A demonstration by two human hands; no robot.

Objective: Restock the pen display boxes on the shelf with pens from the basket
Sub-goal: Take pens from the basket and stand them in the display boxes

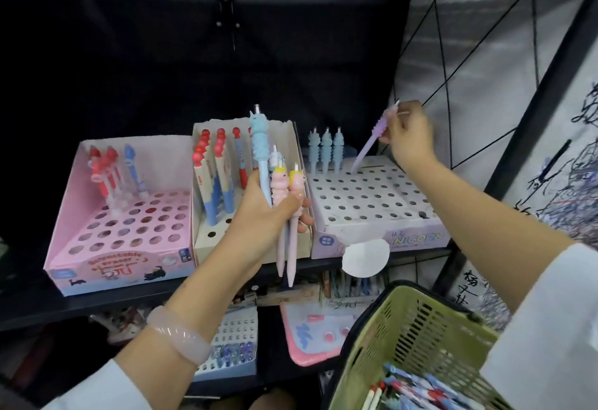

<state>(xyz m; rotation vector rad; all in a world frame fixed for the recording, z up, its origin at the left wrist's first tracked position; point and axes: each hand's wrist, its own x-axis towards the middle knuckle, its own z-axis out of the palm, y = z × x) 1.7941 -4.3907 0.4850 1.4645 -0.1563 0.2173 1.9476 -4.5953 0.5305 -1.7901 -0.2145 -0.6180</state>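
Observation:
My right hand (pixel 408 138) pinches the top of a purple unicorn pen (pixel 372 141), tilted, its tip at a hole in the back row of the white unicorn display box (pixel 372 202). Three blue unicorn pens (pixel 326 149) stand in that box's back left corner. My left hand (pixel 271 212) grips a bunch of pens (pixel 278 180): one blue and some pink ones, in front of the middle cream box (pixel 207 235). The green basket (pixel 407 341) with more pens sits at the lower right, hung on my right arm.
A pink eraser-pen box (pixel 77 215) stands left on the black shelf (pixel 97 303), with a few red and blue pens at its back. A round white tag (pixel 365 259) hangs off the shelf edge. More stationery boxes fill the lower shelf. A scribbled white panel stands right.

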